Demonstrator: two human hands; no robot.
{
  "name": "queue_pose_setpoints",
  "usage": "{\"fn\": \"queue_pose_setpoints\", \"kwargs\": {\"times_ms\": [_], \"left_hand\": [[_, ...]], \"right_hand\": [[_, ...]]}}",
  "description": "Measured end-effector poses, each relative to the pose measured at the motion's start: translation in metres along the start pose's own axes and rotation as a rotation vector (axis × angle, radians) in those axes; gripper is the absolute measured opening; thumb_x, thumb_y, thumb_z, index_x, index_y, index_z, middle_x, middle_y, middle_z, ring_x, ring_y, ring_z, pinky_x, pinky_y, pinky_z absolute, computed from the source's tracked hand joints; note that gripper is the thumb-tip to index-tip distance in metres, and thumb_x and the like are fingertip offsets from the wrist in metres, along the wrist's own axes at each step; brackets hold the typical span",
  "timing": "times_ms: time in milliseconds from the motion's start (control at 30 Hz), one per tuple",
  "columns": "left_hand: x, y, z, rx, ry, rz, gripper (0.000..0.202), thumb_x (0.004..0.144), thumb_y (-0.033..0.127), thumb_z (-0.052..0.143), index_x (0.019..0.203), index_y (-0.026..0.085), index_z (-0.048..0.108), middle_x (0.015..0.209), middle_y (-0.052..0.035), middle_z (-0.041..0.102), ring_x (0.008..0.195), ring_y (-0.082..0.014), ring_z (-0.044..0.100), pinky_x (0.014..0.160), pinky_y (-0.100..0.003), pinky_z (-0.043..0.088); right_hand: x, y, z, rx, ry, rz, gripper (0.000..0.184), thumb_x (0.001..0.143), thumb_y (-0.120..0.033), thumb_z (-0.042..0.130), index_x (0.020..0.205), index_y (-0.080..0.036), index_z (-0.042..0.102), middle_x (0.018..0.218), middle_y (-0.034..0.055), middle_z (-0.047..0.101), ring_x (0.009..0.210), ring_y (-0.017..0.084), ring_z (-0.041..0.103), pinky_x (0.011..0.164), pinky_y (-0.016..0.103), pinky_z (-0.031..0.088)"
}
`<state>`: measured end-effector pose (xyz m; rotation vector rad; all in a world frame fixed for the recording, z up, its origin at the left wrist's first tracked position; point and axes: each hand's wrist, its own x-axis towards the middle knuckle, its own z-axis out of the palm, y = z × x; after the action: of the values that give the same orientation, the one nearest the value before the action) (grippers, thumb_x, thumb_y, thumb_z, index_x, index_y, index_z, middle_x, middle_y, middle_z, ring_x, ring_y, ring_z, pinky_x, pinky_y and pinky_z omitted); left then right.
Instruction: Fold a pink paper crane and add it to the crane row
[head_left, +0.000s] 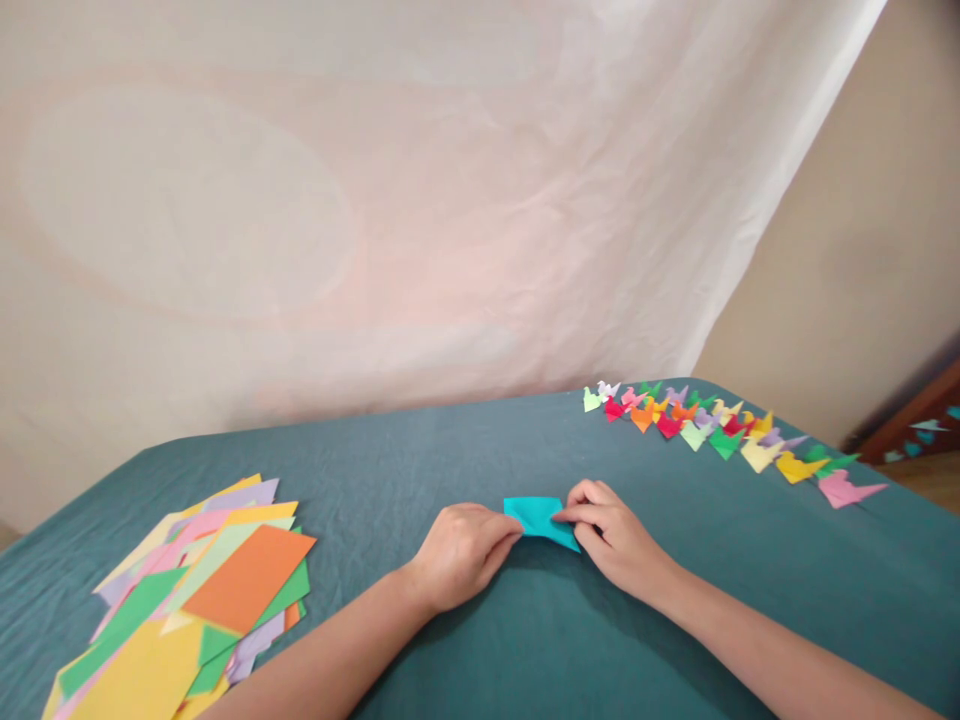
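A partly folded turquoise paper (pixel 538 517) lies on the teal tablecloth (pixel 480 620) in front of me. My left hand (pixel 461 553) has its fingers curled, and their tips pinch the paper's left edge. From the other side my right hand (pixel 615 535) pinches the paper's right edge between thumb and fingers. Both forearms rest low over the cloth.
A loose pile of coloured paper sheets (pixel 195 590) in orange, green, yellow, pink and lilac lies at the near left. Several small folded paper figures (pixel 720 425) in many colours stand in rows at the far right. A pale cloth backdrop (pixel 420 200) hangs behind the table.
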<state>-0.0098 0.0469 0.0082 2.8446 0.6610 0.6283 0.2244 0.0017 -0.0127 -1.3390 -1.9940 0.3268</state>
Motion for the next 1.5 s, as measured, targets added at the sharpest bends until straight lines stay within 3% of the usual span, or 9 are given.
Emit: {"fn": "queue_pose_setpoints", "kwargs": {"times_ms": [200, 400, 600, 800, 1033, 1167, 1267, 1367, 1500], "left_hand": [[0.0, 0.002, -0.002, -0.057, -0.006, -0.143, 0.024, 0.093, 0.027, 0.036, 0.102, 0.023, 0.057, 0.084, -0.0009, 0.067, 0.073, -0.0146, 0.063, 0.067, -0.024, 0.044], [0.0, 0.001, -0.001, -0.107, 0.018, -0.201, 0.023, 0.092, 0.027, 0.037, 0.102, 0.023, 0.058, 0.086, -0.0002, 0.068, 0.074, -0.0141, 0.063, 0.069, -0.023, 0.044], [0.001, 0.002, -0.001, -0.183, 0.034, -0.239, 0.023, 0.092, 0.028, 0.039, 0.1, 0.023, 0.06, 0.088, 0.0001, 0.068, 0.075, -0.0139, 0.062, 0.07, -0.023, 0.044], [0.003, 0.001, 0.0, -0.289, 0.04, -0.348, 0.024, 0.09, 0.03, 0.041, 0.095, 0.021, 0.063, 0.079, 0.0008, 0.066, 0.066, -0.012, 0.058, 0.064, -0.021, 0.043], [0.009, -0.006, 0.005, -0.443, 0.065, -0.425, 0.028, 0.09, 0.034, 0.041, 0.089, 0.018, 0.063, 0.079, -0.0002, 0.066, 0.069, -0.0127, 0.058, 0.064, -0.021, 0.044], [0.01, -0.011, 0.008, -0.508, 0.065, -0.446, 0.027, 0.09, 0.033, 0.04, 0.098, 0.017, 0.061, 0.081, -0.001, 0.066, 0.071, -0.0133, 0.06, 0.066, -0.022, 0.046], [0.008, -0.008, 0.004, -0.419, 0.114, -0.402, 0.028, 0.091, 0.033, 0.039, 0.106, 0.018, 0.058, 0.092, -0.0036, 0.065, 0.08, -0.0146, 0.06, 0.071, -0.024, 0.047], [0.007, 0.005, -0.004, -0.183, 0.16, -0.226, 0.028, 0.091, 0.031, 0.04, 0.111, 0.019, 0.055, 0.114, -0.0073, 0.056, 0.105, -0.0181, 0.052, 0.092, -0.032, 0.04], [0.008, 0.028, -0.011, 0.024, -0.095, -0.019, 0.039, 0.091, 0.039, 0.038, 0.125, 0.021, 0.045, 0.128, -0.0065, 0.049, 0.122, -0.0206, 0.039, 0.104, -0.037, 0.028]], "right_hand": [[0.0, -0.014, -0.014, 0.098, -0.037, -0.071, 0.027, 0.09, -0.022, 0.038, 0.096, -0.023, 0.064, 0.096, 0.0049, 0.062, 0.093, 0.02, 0.052, 0.083, 0.038, 0.038], [-0.001, -0.02, -0.013, 0.048, -0.085, -0.133, 0.03, 0.081, -0.038, 0.056, 0.105, -0.02, 0.056, 0.097, 0.0058, 0.062, 0.093, 0.021, 0.053, 0.084, 0.037, 0.037], [0.001, -0.019, -0.008, 0.003, -0.159, -0.108, 0.018, 0.085, -0.034, 0.052, 0.092, -0.021, 0.062, 0.092, 0.0039, 0.062, 0.087, 0.018, 0.053, 0.081, 0.034, 0.036], [0.004, -0.017, -0.008, 0.083, -0.18, -0.03, 0.023, 0.09, -0.034, 0.044, 0.083, -0.02, 0.062, 0.09, 0.0033, 0.06, 0.085, 0.017, 0.053, 0.08, 0.032, 0.037], [0.009, -0.011, -0.002, 0.21, -0.071, 0.098, 0.03, 0.09, -0.032, 0.04, 0.069, -0.018, 0.055, 0.091, 0.0041, 0.056, 0.081, 0.015, 0.054, 0.073, 0.028, 0.041], [0.012, -0.004, 0.004, 0.193, -0.015, 0.176, 0.024, 0.086, -0.029, 0.047, 0.066, -0.017, 0.053, 0.093, 0.004, 0.054, 0.074, 0.014, 0.053, 0.063, 0.025, 0.041], [0.012, -0.001, 0.007, 0.163, -0.026, 0.177, 0.022, 0.084, -0.026, 0.049, 0.063, -0.018, 0.052, 0.092, 0.0033, 0.054, 0.073, 0.013, 0.053, 0.062, 0.025, 0.041], [0.012, 0.0, 0.008, 0.144, -0.023, 0.168, 0.021, 0.083, -0.023, 0.049, 0.063, -0.018, 0.053, 0.089, 0.0029, 0.055, 0.074, 0.013, 0.053, 0.064, 0.026, 0.041], [0.013, 0.0, 0.009, 0.135, -0.004, 0.133, 0.02, 0.083, -0.021, 0.048, 0.064, -0.018, 0.053, 0.086, 0.003, 0.055, 0.072, 0.013, 0.053, 0.065, 0.026, 0.041]]}}
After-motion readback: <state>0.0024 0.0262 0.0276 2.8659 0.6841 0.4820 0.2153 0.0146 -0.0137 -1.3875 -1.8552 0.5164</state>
